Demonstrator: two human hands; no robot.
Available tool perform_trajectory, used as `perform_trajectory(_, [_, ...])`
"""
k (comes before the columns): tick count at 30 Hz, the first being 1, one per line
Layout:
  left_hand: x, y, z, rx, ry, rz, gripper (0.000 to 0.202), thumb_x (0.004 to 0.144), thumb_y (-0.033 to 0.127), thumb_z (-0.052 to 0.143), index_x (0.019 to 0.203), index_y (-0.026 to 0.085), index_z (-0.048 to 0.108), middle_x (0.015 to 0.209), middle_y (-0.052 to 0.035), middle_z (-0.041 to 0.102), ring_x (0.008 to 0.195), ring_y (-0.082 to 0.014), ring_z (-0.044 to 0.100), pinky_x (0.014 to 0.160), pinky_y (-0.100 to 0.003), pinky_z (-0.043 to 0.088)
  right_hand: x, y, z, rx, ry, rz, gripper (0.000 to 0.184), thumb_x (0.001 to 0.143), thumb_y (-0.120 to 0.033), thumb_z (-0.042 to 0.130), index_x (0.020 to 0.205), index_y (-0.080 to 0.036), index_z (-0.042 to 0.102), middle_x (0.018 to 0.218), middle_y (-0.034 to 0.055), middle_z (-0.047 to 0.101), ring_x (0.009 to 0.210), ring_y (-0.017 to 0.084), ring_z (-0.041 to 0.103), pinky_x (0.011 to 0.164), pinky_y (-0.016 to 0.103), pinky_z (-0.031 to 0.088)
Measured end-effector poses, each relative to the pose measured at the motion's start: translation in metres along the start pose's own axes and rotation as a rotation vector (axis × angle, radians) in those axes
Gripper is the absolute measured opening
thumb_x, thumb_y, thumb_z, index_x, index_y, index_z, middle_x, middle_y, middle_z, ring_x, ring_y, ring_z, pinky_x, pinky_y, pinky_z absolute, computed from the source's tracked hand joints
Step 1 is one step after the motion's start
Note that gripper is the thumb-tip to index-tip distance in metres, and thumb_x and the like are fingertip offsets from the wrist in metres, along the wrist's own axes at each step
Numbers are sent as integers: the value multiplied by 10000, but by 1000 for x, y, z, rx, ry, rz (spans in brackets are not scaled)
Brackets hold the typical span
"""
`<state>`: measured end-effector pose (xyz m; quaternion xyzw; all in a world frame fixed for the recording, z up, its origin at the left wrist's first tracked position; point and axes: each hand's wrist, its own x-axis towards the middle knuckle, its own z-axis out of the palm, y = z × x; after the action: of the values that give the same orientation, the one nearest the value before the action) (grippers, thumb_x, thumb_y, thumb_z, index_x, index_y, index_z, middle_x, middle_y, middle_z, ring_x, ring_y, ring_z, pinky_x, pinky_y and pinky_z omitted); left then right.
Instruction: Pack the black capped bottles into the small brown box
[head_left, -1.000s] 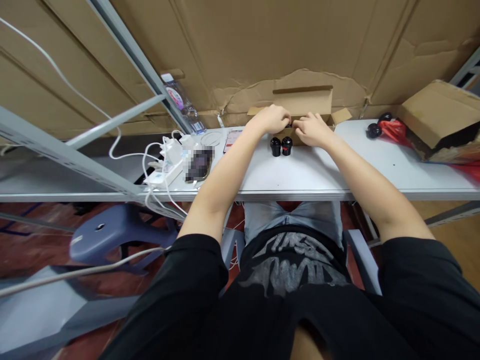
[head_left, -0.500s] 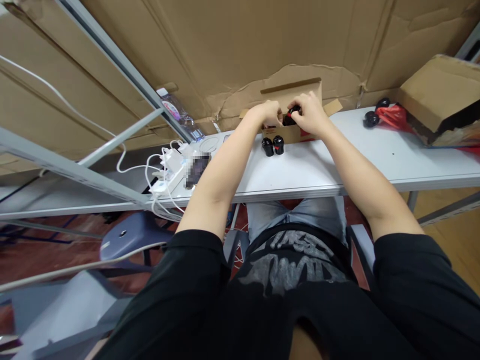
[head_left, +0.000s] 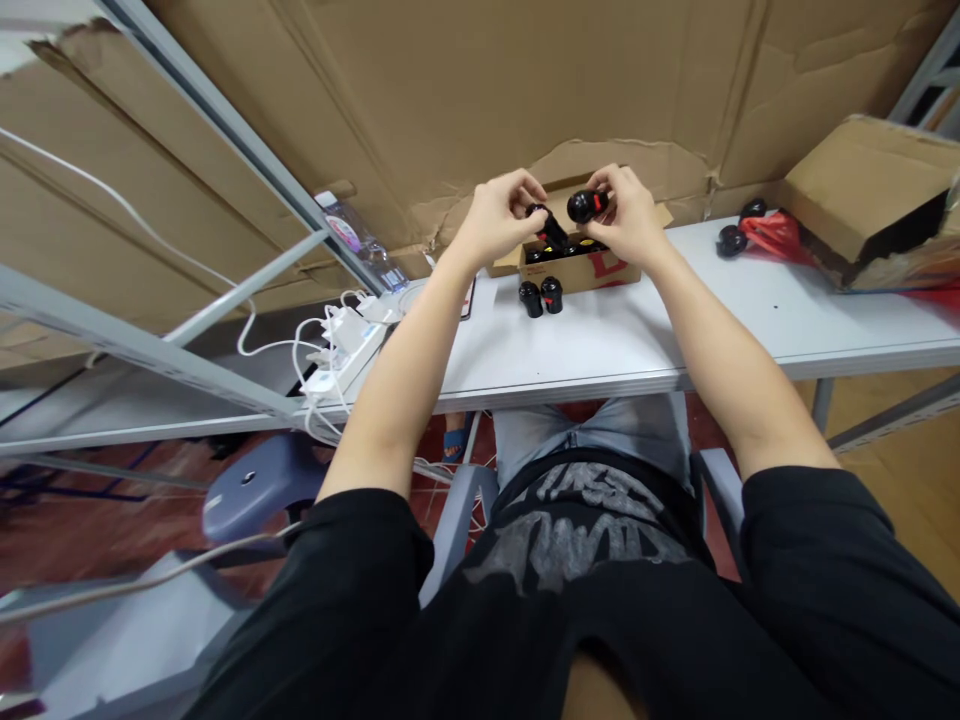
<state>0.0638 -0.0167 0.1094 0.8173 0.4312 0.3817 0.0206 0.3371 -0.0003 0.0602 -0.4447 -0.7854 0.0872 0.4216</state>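
My left hand (head_left: 495, 213) is raised above a small open cardboard box (head_left: 592, 268) and pinches a small black part (head_left: 541, 217) in its fingers. My right hand (head_left: 626, 212) is lifted beside it, closed on a black rounded piece with a red mark (head_left: 585, 205). The box holds more black pieces. Two black upright pieces (head_left: 540, 296) stand on the white table (head_left: 645, 330) just in front of the box.
A power strip with white chargers and cables (head_left: 341, 340) lies at the table's left end beside a plastic bottle (head_left: 352, 240). Black pieces and a red bag (head_left: 757, 228) lie at right next to a large cardboard box (head_left: 862, 200). A grey stool (head_left: 255, 485) stands below.
Both hands have risen out of the small box, each bringing up a black piece. The view has tilted and shifted slightly.
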Motion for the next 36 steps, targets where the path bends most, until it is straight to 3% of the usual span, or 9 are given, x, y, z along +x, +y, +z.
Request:
perform_trajectory(6, [-37, 20, 37, 133, -198, 230, 198, 1097, 396, 780, 1202, 242, 847, 949, -59, 829, 849, -239, 749, 898, -399, 615, 2, 9, -17, -58, 11, 5, 387, 1049, -463, 768, 1403, -308, 763, 1395, 149, 877, 1280, 438, 801, 1189, 577, 661])
perform_trajectory(9, [-40, 20, 63, 254, -332, 320, 180, 1133, 375, 757, 1177, 230, 854, 1068, -123, 875, 1032, -320, 804, 989, -456, 628, 2, 15, -24, -156, -45, -69, 315, 956, -416, 836, 1237, -279, 800, 1473, 191, 844, 1311, 454, 782, 1222, 579, 643])
perform_trajectory(13, [-41, 12, 81, 366, -386, 339, 175, 1160, 353, 745, 1190, 214, 847, 1202, -183, 891, 1244, -400, 792, 1115, -538, 625, -4, 14, -30, -199, -215, -146, 411, 852, -293, 892, 1252, -259, 806, 1281, 141, 884, 1173, 423, 810, 1098, 552, 677])
perform_trajectory(18, [-48, 3, 72, 385, -353, 287, 249, 1154, 437, 759, 1180, 215, 871, 1260, -219, 836, 1322, -448, 752, 1163, -612, 612, -12, 10, -29, -290, -369, -107, 563, 777, -147, 943, 1311, -271, 813, 1128, 82, 884, 1072, 396, 827, 884, 481, 656])
perform_trajectory(22, [-46, -6, 54, 280, -282, 198, 297, 1136, 507, 764, 1222, 253, 893, 1318, -204, 813, 1347, -442, 741, 1239, -618, 588, -15, 5, -16, -316, -438, -122, 499, 776, -122, 1011, 1226, -275, 857, 1160, 86, 898, 1122, 404, 847, 898, 482, 654])
perform_trajectory(27, [-22, -35, 32, 206, -133, -25, 237, 1097, 402, 732, 1163, 257, 906, 1280, -189, 845, 1334, -412, 744, 1299, -594, 567, -25, -13, 8, -434, -591, -94, 399, 850, -160, 1004, 1217, -227, 861, 1247, 159, 907, 1184, 433, 870, 921, 490, 674])
perform_trajectory(32, [12, -50, 34, 244, -265, -118, 197, 961, 288, 792, 1086, 237, 935, 1172, -150, 892, 1106, -328, 771, 1183, -485, 623, -23, -7, 5, -384, -525, -133, 539, 874, -202, 1009, 1373, -201, 806, 1333, 169, 895, 1216, 420, 847, 999, 496, 679])
perform_trajectory(35, [29, -49, 48, 256, -357, -139, 146, 913, 296, 834, 1007, 236, 927, 1077, -127, 910, 1035, -308, 769, 1122, -447, 640, -13, 8, -5, -308, -339, -132, 252, 1055, -208, 733, 1283, -220, 842, 1281, 163, 893, 1196, 413, 824, 1101, 557, 657])
perform_trajectory(36, [33, -50, 53, 233, -361, -153, 114, 878, 287, 852, 959, 237, 914, 1019, -117, 904, 1022, -308, 770, 1127, -445, 641, -9, 13, -7, -289, -273, -144, 299, 1097, -188, 611, 1267, -221, 854, 1314, 177, 887, 1249, 422, 806, 1161, 585, 635])
